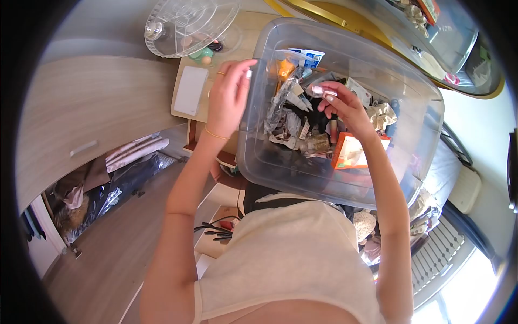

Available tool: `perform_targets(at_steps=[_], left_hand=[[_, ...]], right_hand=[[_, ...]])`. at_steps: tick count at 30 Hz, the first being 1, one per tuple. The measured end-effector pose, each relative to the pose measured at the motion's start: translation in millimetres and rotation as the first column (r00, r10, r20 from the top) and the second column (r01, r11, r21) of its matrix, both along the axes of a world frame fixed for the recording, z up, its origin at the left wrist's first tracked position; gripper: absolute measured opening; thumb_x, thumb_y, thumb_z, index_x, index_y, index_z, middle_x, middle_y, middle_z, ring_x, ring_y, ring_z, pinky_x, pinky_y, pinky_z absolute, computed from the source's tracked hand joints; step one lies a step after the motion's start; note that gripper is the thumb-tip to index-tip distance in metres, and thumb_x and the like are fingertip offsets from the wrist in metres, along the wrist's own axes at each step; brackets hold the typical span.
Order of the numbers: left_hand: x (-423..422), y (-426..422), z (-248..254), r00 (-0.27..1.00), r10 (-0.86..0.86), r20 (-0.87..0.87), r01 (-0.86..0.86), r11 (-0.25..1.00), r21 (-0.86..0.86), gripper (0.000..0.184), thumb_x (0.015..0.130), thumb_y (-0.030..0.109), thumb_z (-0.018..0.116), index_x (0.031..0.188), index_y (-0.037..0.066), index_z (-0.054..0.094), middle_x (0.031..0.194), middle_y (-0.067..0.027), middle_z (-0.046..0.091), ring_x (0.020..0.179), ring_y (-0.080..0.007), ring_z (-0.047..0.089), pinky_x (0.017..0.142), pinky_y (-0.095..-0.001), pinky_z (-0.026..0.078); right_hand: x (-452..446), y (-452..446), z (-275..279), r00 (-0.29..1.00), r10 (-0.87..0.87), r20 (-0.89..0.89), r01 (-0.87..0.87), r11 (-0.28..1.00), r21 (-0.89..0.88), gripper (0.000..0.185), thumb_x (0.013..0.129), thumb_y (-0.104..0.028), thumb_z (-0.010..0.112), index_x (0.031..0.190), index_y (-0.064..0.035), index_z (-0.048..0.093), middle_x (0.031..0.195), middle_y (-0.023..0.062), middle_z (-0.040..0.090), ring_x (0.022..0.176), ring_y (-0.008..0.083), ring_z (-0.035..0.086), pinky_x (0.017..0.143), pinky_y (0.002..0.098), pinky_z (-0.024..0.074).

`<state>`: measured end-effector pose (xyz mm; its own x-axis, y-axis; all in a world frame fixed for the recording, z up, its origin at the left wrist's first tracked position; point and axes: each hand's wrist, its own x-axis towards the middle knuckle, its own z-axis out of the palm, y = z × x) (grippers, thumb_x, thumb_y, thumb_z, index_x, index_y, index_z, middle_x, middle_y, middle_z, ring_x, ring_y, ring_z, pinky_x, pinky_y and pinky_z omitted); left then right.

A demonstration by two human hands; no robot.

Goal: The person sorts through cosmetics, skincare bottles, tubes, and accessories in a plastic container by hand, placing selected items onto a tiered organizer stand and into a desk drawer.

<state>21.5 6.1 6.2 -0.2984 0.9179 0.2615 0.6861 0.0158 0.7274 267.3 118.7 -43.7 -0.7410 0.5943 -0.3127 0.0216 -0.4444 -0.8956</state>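
A large clear plastic bin [337,183] stands in front of me, holding a jumble of tubes, plastic bags and small bottles. Over its contents, my right hand [345,108] pinches a small white-capped pinkish item [324,92]. My left hand [231,97] is raised by the bin's left rim, its fingers apart and nothing visible in them. An orange and white box [353,151] lies in the bin below my right hand. An orange item [285,69] and a blue and white packet [308,56] are near the bin's far left corner.
A clear divided tray [186,27] stands at the back left of the wooden table [237,40]. A white rectangular item [190,90] lies beside my left hand. Behind the bin is a gold-framed mirror [488,92]. An open drawer with bagged clothes [121,189] is at left.
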Motion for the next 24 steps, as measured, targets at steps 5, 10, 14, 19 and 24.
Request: perform_targets(at_steps=[5,10,14,19,24], left_hand=[[27,4,27,0.914,-0.164,-0.370,0.213,0.972,0.095,0.030,0.085,0.016,0.056,0.112,0.004,0.052,0.094,-0.0132,0.056,0.077,-0.0307,0.055,0.071,-0.0402,0.045],[72,-30,32,0.965,-0.259,-0.051,0.255,0.964,-0.077,0.035,0.080,0.025,0.065,0.102,0.004,0.049,0.077,-0.0071,0.062,0.056,-0.0246,0.061,0.049,-0.0317,0.047],[70,-43,31,0.962,-0.267,-0.051,0.258,0.957,-0.130,0.031,0.077,0.012,0.068,0.098,0.001,0.047,0.079,-0.0134,0.062,0.062,-0.0256,0.062,0.054,-0.0327,0.049],[57,-45,34,0.908,-0.283,-0.310,0.261,0.959,-0.110,0.030,0.079,0.017,0.067,0.099,0.004,0.049,0.076,-0.0094,0.060,0.060,-0.0238,0.060,0.053,-0.0330,0.047],[5,-41,34,0.960,0.253,0.117,-0.231,0.957,-0.175,0.018,0.087,0.010,0.056,0.101,0.001,0.049,0.081,-0.0088,0.062,0.064,-0.0107,0.056,0.056,-0.0258,0.044]], right_hand=[[-21,-44,55,0.986,-0.131,-0.101,0.094,0.946,-0.310,0.022,0.095,-0.024,0.039,0.097,-0.0037,0.048,0.066,0.0009,0.044,0.052,0.0071,0.035,0.044,0.0210,0.0261],[-55,-93,54,0.942,-0.332,0.053,0.321,0.935,0.148,0.024,0.097,-0.023,0.037,0.088,-0.0024,0.043,0.064,0.0079,0.046,0.052,0.0185,0.042,0.050,0.0306,0.0363],[-56,-91,61,0.934,-0.254,0.250,0.141,0.907,0.396,0.021,0.096,-0.019,0.038,0.087,0.0000,0.043,0.067,0.0214,0.055,0.065,0.0402,0.054,0.057,0.0427,0.0419],[-56,-81,64,0.936,-0.155,0.316,-0.009,0.888,0.461,0.021,0.092,-0.015,0.046,0.081,0.0025,0.048,0.062,0.0207,0.058,0.063,0.0394,0.057,0.057,0.0454,0.0440],[-49,-81,70,0.938,0.090,0.334,-0.267,0.804,0.531,0.022,0.087,-0.020,0.054,0.076,-0.0018,0.055,0.065,0.0208,0.055,0.065,0.0393,0.055,0.057,0.0439,0.0434]])
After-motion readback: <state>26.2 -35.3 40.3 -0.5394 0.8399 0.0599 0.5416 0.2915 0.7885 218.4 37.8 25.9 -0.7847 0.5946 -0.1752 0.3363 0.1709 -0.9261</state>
